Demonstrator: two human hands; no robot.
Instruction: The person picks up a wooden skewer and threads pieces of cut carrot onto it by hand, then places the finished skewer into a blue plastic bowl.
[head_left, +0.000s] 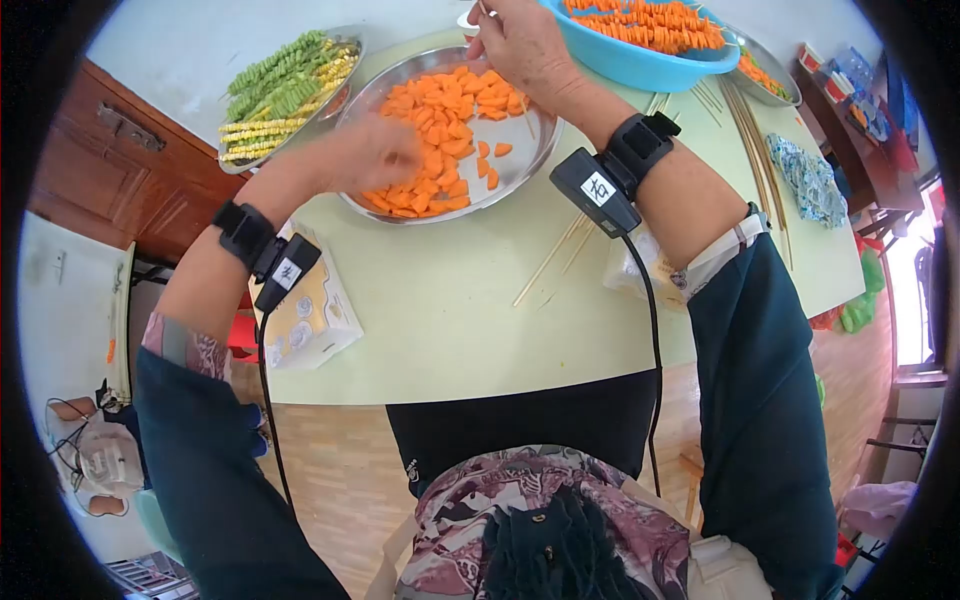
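Note:
A round metal tray [530, 160] holds a heap of cut orange carrot pieces [430, 150]. Over the tray's left side is my left hand [375, 150], smeared by motion, its fingers close above the carrot pieces. My right hand [525, 50] is raised at the tray's upper right edge, fingers pinched together. A thin bamboo skewer [528, 115] runs out below this hand, and a pale tip shows at the pinched fingers. Both wrists wear black strapped devices with cables.
Behind my right hand, a blue basin [640, 65] holds carrot skewers [660, 35]. An oval tray [345, 90] at left carries green and yellow skewers [290, 90]. Loose bamboo sticks [755, 150], a patterned cloth [808, 180] and a cardboard box [315, 310] lie on the table [450, 310].

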